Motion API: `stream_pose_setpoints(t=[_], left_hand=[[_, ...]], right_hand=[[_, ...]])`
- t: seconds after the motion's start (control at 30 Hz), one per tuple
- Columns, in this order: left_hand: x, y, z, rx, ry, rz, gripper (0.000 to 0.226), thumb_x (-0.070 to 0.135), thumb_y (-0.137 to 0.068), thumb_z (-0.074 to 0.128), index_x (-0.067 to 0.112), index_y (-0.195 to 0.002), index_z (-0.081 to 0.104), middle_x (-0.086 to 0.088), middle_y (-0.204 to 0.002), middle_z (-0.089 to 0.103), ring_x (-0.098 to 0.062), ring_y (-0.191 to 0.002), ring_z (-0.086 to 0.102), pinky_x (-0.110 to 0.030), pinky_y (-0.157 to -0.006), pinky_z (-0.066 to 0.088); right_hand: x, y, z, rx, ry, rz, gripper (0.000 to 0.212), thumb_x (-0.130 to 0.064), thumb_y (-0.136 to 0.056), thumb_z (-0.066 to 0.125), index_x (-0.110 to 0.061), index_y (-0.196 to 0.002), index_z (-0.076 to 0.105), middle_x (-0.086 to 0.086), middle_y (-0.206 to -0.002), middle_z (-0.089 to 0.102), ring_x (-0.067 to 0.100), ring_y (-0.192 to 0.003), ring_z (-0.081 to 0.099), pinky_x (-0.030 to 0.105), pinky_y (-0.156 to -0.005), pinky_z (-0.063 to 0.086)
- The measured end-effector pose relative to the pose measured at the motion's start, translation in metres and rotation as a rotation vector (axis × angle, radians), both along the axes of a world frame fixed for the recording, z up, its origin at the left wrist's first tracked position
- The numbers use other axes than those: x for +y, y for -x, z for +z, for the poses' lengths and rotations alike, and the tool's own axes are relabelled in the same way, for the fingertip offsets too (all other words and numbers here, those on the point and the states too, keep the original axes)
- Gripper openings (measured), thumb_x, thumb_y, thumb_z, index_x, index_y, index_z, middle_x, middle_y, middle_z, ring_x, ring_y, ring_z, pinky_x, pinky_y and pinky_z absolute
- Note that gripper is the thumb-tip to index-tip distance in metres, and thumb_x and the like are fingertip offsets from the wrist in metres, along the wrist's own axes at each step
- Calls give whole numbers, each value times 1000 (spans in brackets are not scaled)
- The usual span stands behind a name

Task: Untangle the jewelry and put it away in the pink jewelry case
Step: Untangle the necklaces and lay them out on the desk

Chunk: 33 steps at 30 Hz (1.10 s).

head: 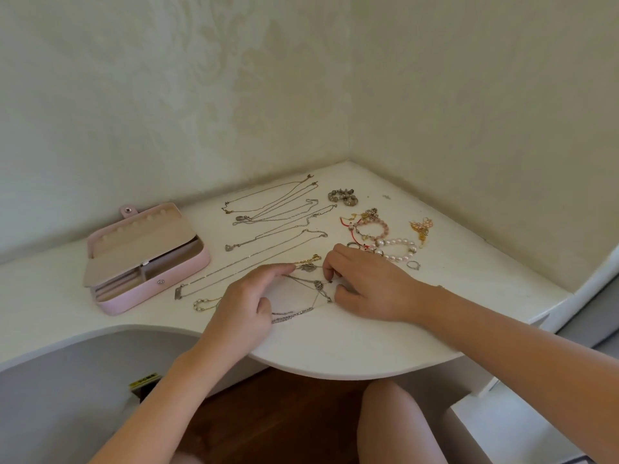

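The pink jewelry case (134, 299) lay open with its lid tipped back. Its shell was smooth and round-cornered, its beige lining soft and matte, and no jewelry could be made out inside. Right of the case and farther back, several straightened chains (278, 209) lay in rows, fine, silvery and limp. Just off the case's right front corner sat a short pearl strand (201, 303).

Farther right of the case, the left hand (244, 296) rested on the white tabletop (335, 346). Its index finger was stretched flat onto a link and the other fingers were loosely bent, so it seemed to pin rather than grip. Beyond it lay the knot of chains (316, 284), the piece being worked: thin metal strands crossing at small pendants, with a gold chain (308, 261) along the far edge. The right hand (368, 286) pinched one strand of that knot between curled fingertips.

Done well, this step wanted slack, not pull. One side should be held down, the crossing loosened and a single strand teased out sideways, since links this fine would likely cinch under tension.

Farthest from the case clustered a glossy pearl bracelet (397, 249) and a pink bead bracelet (371, 229), both round-beaded.
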<state>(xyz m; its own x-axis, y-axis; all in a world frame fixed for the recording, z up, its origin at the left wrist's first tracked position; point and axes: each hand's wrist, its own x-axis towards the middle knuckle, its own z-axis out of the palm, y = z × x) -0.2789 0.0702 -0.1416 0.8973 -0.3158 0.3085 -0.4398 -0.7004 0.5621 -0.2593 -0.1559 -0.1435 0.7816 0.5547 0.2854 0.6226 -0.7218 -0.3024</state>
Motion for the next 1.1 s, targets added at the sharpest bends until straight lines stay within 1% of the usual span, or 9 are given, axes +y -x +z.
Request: stream_pose_setpoints(t=[0.1,0.17,0.23,0.4,0.5,0.6,0.7,0.83,1.1], left_hand=[[-16,3,5,-56,75,-29,48,-6,-86,47,28,-117,62,11,-106,67,-4,-40,44,-7,-42,28],[-25,9,6,-80,74,-104,33,1,-89,54,21,-113,65,15,-107,65,14,-63,54,1,-59,36],[-28,13,0,-100,38,-175,22,13,-90,59,19,-110,67,14,-109,64,15,-95,55,-1,-81,40],[-17,10,-7,-69,-1,-172,29,44,-82,57,20,-87,70,20,-93,57,2,-93,56,-12,-80,44],[-17,4,-6,-25,-7,-155,11,32,-83,69,21,-82,68,17,-94,55,-2,-94,54,-16,-82,43],[-18,0,-6,-35,-93,-177,9,27,-88,64,18,-86,65,16,-98,50,2,-98,46,-6,-85,32],[-18,1,-6,-36,-131,-191,14,27,-91,59,14,-91,63,14,-100,47,2,-96,43,-4,-84,29],[-17,0,-5,-25,-146,-206,16,26,-93,56,11,-93,61,13,-101,45,-1,-98,42,-6,-83,31],[-15,-2,-8,0,-112,-204,13,25,-93,56,13,-92,61,22,-101,43,5,-103,40,-4,-83,30]], right_hand=[[0,0,1,6,-8,-2,27,-27,-80,38,-16,-100,54,-7,-89,46,13,-73,44,33,-64,43],[0,0,2,4,-10,4,28,-27,-80,38,-15,-100,53,-7,-89,45,14,-73,44,33,-64,42],[-1,-1,2,10,-16,10,23,-23,-80,41,-14,-98,51,-8,-88,43,14,-73,44,32,-64,40],[-3,1,3,48,-43,81,14,-14,-82,45,-14,-94,52,-5,-90,47,11,-76,43,30,-65,40],[-4,4,5,97,-43,147,11,-21,-87,50,-16,-96,55,-7,-95,48,10,-85,45,28,-73,41],[-4,5,7,133,-58,169,20,-33,-89,53,-17,-100,57,-7,-98,50,11,-89,49,30,-78,43],[-3,6,6,164,-91,198,16,-27,-91,53,-21,-105,59,-8,-97,49,12,-86,51,32,-75,45],[-2,7,7,233,-167,229,18,-14,-94,53,-22,-105,64,-11,-88,43,7,-71,46,18,-67,37],[-4,5,11,392,-210,239,13,-15,-91,61,-23,-98,69,-4,-94,48,12,-79,49,11,-69,32]])
